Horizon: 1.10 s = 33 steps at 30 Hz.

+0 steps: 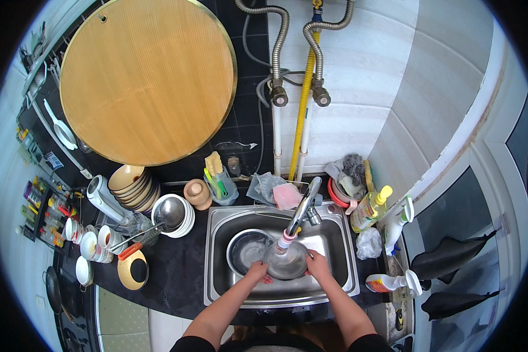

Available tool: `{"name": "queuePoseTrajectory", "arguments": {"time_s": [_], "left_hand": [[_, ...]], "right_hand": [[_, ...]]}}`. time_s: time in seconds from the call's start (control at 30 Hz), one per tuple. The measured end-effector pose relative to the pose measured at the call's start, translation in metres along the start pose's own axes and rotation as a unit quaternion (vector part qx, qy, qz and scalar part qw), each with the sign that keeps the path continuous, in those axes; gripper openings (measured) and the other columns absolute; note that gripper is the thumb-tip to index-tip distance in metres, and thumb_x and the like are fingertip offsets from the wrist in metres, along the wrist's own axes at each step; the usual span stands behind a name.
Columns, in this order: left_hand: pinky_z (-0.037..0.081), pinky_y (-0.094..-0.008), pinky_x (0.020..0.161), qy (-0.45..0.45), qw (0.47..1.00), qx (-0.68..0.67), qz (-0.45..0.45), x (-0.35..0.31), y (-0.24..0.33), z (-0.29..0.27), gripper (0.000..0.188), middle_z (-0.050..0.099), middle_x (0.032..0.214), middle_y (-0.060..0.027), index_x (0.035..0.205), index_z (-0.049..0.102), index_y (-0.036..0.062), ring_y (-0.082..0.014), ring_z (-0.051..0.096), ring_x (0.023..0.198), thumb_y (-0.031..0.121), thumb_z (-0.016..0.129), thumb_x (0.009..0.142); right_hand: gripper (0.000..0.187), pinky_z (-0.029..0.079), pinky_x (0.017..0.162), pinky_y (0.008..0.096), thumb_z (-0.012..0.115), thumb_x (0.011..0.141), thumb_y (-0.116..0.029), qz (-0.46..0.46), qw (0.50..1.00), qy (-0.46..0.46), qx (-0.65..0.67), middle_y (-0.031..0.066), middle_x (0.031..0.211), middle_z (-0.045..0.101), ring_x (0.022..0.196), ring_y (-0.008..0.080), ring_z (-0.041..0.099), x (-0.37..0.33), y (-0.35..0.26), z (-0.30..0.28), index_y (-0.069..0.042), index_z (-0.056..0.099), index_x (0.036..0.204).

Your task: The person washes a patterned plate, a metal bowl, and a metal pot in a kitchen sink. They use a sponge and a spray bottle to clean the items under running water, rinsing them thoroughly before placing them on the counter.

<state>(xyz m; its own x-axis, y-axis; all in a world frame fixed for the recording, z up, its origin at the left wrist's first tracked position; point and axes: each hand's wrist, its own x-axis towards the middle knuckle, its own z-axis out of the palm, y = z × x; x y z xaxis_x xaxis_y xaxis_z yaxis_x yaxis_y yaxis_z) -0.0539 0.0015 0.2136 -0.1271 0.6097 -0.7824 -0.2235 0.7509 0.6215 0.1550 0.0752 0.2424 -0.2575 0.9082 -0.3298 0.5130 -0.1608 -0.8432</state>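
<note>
Over the steel sink [334, 276], my left hand [257, 272] and my right hand [318, 264] grip opposite rims of a round metal bowl [286, 263]. The bowl sits right under the spout of the chrome faucet [302, 212], whose tip has a red and white nozzle. Just left of the held bowl, a second metal pot [244, 247] rests on the sink bottom, partly behind my left hand.
On the dark counter left of the sink stand stacked bowls [132, 186], white plates with a ladle [173, 214], small cups [94, 242] and a yellow lid [132, 270]. A large round wooden board [146, 79] leans on the wall. Spray and soap bottles [372, 205] crowd the right side.
</note>
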Motion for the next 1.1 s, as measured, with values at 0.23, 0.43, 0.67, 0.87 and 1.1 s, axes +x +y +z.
{"name": "queuePoseTrajectory", "arguments": {"time_s": [0.23,0.43,0.67,0.87,1.1], "left_hand": [[0.053,-0.0375,0.046,0.049,0.998,-0.037,0.03,0.01,-0.03,-0.022,0.032,0.058,0.091,-0.0174,0.114,0.04,0.0033,-0.0302,0.062,0.062,0.024,0.043,0.089],[0.053,-0.0375,0.046,-0.046,0.991,-0.105,-0.075,0.002,0.003,-0.016,0.036,0.057,0.09,-0.021,0.119,0.034,0.0036,-0.0312,0.062,0.059,0.017,0.042,0.087],[0.052,-0.0378,0.048,0.047,0.98,0.115,0.156,-0.03,0.011,-0.01,0.052,0.056,0.089,-0.0257,0.128,0.026,0.0031,-0.0307,0.062,0.056,0.005,0.042,0.079],[0.049,-0.0398,0.072,0.165,0.873,0.309,0.338,-0.044,0.016,-0.027,0.056,0.052,0.103,-0.0258,0.13,0.025,0.0042,-0.0346,0.06,0.08,0.002,0.043,0.077],[0.043,-0.041,0.083,0.184,0.781,0.425,0.419,-0.077,0.012,-0.06,0.052,0.038,0.128,-0.0184,0.13,0.03,0.0065,-0.0373,0.049,0.102,0.0,0.042,0.08]], "right_hand": [[0.046,0.05,0.043,0.0301,0.055,0.081,-0.01,-0.031,0.995,-0.028,0.09,0.0159,0.075,0.062,0.048,0.0194,0.06,-0.01,0.003,0.028,0.002,0.042,0.123],[0.043,0.052,0.044,0.032,0.053,0.082,-0.011,0.098,0.98,-0.048,0.166,0.0197,0.075,0.061,0.049,0.0241,0.061,0.014,0.015,0.028,0.008,0.041,0.119],[0.02,0.057,0.053,0.0396,0.052,0.084,-0.007,0.143,0.951,-0.134,0.238,0.0129,0.079,0.053,0.064,0.0236,0.06,0.016,0.056,0.053,0.004,0.044,0.099],[0.024,0.056,0.066,0.0367,0.05,0.084,-0.005,0.154,0.939,-0.146,0.271,0.01,0.087,0.055,0.081,0.0227,0.06,0.047,0.061,0.071,0.002,0.045,0.106],[0.021,0.051,0.061,0.0279,0.05,0.085,-0.006,0.045,0.968,-0.168,0.183,0.007,0.094,0.057,0.08,0.0179,0.061,0.029,0.033,0.099,0.001,0.048,0.105]]}}
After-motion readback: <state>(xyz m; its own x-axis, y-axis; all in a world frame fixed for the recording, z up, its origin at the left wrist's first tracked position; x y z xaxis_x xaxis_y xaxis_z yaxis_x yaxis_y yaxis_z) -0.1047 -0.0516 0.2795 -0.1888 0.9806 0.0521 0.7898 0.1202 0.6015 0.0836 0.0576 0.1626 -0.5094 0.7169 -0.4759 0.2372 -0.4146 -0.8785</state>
